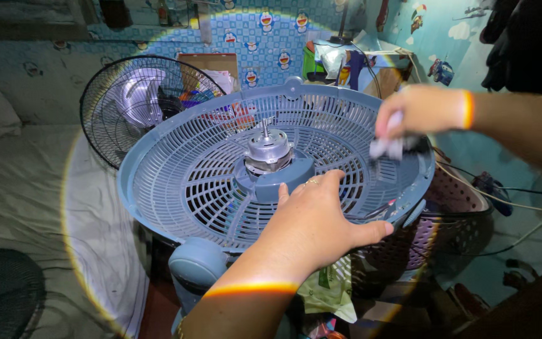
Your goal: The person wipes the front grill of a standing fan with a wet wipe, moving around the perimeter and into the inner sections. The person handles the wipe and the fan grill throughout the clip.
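A blue plastic fan rear guard (183, 169) lies tilted face up in front of me, with the bare silver motor and shaft (268, 149) at its hub. My left hand (312, 223) rests flat on the grille just below the hub, a ring on one finger. My right hand (418, 113), blurred, presses a small pale cloth (387, 147) against the guard's right side. The fan's blue base (197, 263) shows below the guard.
A second fan with a black wire guard (136, 103) stands behind at the left. A purple plastic basket (453, 213) sits under the guard's right edge, with cables (509, 204) trailing right. A pale sheet (95, 213) covers the left.
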